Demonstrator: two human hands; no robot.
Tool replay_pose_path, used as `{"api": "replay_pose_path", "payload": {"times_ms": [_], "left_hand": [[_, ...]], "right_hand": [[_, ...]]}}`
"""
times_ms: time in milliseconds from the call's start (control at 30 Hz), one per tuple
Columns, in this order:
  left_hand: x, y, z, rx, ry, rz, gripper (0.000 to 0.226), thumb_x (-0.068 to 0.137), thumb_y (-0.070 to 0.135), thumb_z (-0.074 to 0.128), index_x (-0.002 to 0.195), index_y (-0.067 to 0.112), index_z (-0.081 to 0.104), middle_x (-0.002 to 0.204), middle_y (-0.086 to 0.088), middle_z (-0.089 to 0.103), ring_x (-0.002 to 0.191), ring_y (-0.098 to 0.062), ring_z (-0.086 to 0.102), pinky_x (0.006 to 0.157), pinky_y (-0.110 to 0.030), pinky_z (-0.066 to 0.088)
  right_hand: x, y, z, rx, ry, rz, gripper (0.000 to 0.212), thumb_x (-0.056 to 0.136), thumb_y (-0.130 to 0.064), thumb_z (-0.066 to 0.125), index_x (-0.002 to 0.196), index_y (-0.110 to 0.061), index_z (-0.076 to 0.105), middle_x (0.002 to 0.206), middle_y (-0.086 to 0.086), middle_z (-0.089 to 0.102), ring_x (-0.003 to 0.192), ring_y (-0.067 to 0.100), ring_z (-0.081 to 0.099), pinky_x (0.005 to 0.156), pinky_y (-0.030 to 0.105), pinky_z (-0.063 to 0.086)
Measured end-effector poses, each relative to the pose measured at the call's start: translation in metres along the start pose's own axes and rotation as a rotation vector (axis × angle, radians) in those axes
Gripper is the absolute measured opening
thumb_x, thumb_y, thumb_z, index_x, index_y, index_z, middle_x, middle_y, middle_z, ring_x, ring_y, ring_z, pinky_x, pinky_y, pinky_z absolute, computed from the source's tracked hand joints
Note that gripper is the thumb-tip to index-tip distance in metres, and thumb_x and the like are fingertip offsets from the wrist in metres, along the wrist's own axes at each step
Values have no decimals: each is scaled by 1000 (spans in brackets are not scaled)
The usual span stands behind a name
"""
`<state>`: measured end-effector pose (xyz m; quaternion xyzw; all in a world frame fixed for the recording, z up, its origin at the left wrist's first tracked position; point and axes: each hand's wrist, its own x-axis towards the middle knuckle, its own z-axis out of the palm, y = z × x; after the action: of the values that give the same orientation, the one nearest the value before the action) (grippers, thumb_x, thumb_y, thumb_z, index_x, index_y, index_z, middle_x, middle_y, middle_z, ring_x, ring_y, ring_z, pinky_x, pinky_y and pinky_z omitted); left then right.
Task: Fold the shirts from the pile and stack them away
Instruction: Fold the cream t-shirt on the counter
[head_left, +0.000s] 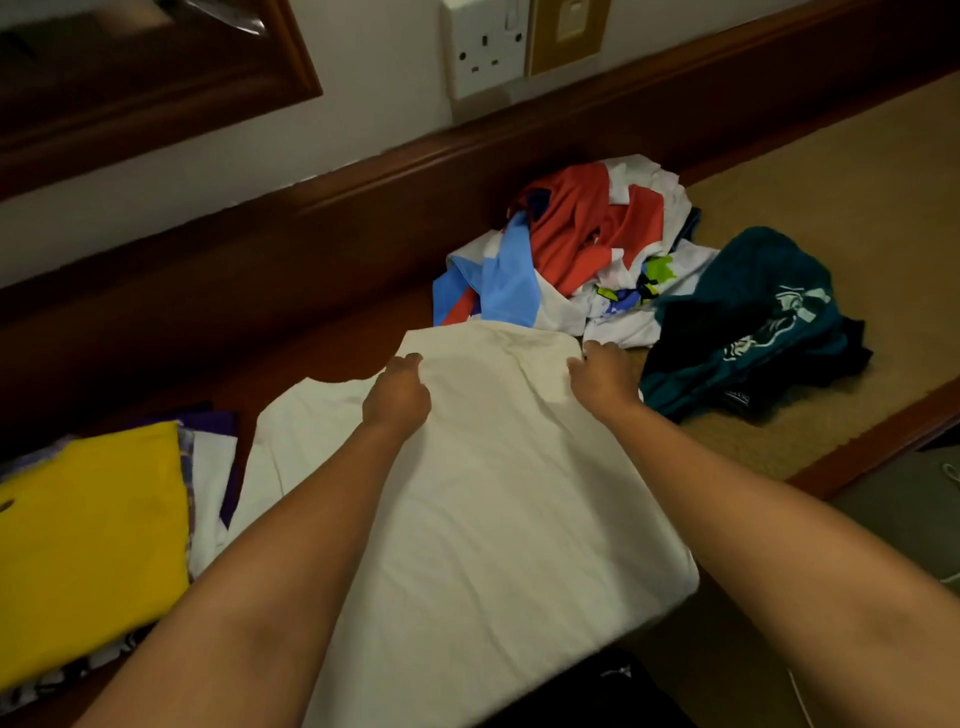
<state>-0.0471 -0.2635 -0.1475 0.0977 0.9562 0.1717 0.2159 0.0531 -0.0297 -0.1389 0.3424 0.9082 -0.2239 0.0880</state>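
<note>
Both hands are reaching forward onto a white shirt (483, 483) that is lying flat across the desk (831, 218), directly under both forearms. Left hand (397, 395) is gripping the shirt's far edge, fingers curled into the fabric near the far-left corner of the folded part. Right hand (602, 376) is gripping the far-right corner the same way, fingers bent over the cloth edge. A sleeve part of the shirt is sticking out to the left of the left hand. Just beyond the right hand, an unfolded pile (571, 249) of red, blue and white shirts is sitting, touching the white shirt's far edge. A teal shirt (753, 312) is lying crumpled to the right of the right hand. Left of the left arm, a folded stack with a yellow shirt (88, 540) on top is resting. A wall socket (485, 47) is showing far beyond the hands.
</note>
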Motion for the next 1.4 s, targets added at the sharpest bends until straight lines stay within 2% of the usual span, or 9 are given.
{"api": "replay_pose_path", "payload": {"times_ms": [133, 333, 467, 567, 667, 800, 967, 1067, 1400], "left_hand": [[32, -3, 4, 29, -34, -35, 58, 95, 18, 53, 147, 13, 26, 148, -17, 29, 121, -37, 51, 95, -42, 46], [58, -7, 1, 97, -20, 17, 36, 95, 21, 53, 128, 10, 46, 124, -16, 52, 111, -34, 55, 87, -41, 47], [67, 0, -14, 43, 63, 53, 21, 94, 19, 54, 112, 7, 51, 112, -14, 56, 102, -33, 56, 79, -40, 46], [74, 10, -26, 81, 108, 56, 23, 95, 19, 54, 115, 9, 50, 115, -13, 54, 104, -32, 56, 80, -39, 45], [83, 15, -37, 74, 160, 15, 23, 94, 17, 54, 116, 9, 50, 117, -13, 53, 106, -33, 56, 82, -41, 47], [87, 15, -42, 12, 172, -28, 21, 93, 16, 55, 112, 8, 53, 113, -14, 57, 102, -33, 58, 85, -44, 51], [50, -7, -28, -204, 163, 17, 28, 90, 9, 55, 118, 8, 53, 119, -14, 54, 103, -32, 57, 83, -34, 44], [7, -32, -18, -272, 227, -99, 26, 93, 11, 54, 120, 11, 54, 123, -13, 55, 106, -29, 58, 83, -32, 45], [-150, -138, 11, -190, 579, -533, 29, 85, 7, 65, 113, 10, 63, 118, -14, 60, 115, -31, 50, 93, -41, 42]], "right_hand": [[24, -5, 11, 13, -103, 93, 48, 89, -37, 62, 122, -5, 50, 122, 17, 56, 118, 36, 49, 88, 40, 43], [32, -10, -22, 468, -129, -93, 3, 90, -10, 59, 93, -9, 57, 91, 6, 58, 82, 23, 56, 55, 21, 37], [54, -2, -62, 556, -225, -125, 12, 90, -6, 61, 90, -16, 55, 86, 1, 59, 77, 14, 56, 60, 16, 42], [75, 5, -85, 297, -294, -226, 23, 86, -4, 66, 106, -16, 61, 101, 2, 63, 94, 19, 59, 71, 22, 44], [94, 10, -101, -26, -229, -281, 34, 89, -15, 66, 122, -11, 63, 122, 12, 62, 115, 29, 54, 88, 26, 37], [104, 4, -104, -269, -22, -169, 33, 92, -37, 60, 114, -13, 64, 118, 16, 61, 120, 35, 45, 99, 42, 28], [78, 2, -80, -182, 213, -189, 30, 90, -15, 57, 119, -7, 59, 127, 20, 49, 124, 38, 37, 99, 47, 29], [43, -11, -59, -128, 292, -285, 33, 86, -8, 59, 118, -5, 59, 128, 21, 47, 121, 40, 38, 97, 49, 31], [-67, -155, 63, -80, -254, -810, 33, 95, -13, 49, 127, -15, 56, 135, 7, 51, 127, 26, 39, 101, 37, 32]]}}
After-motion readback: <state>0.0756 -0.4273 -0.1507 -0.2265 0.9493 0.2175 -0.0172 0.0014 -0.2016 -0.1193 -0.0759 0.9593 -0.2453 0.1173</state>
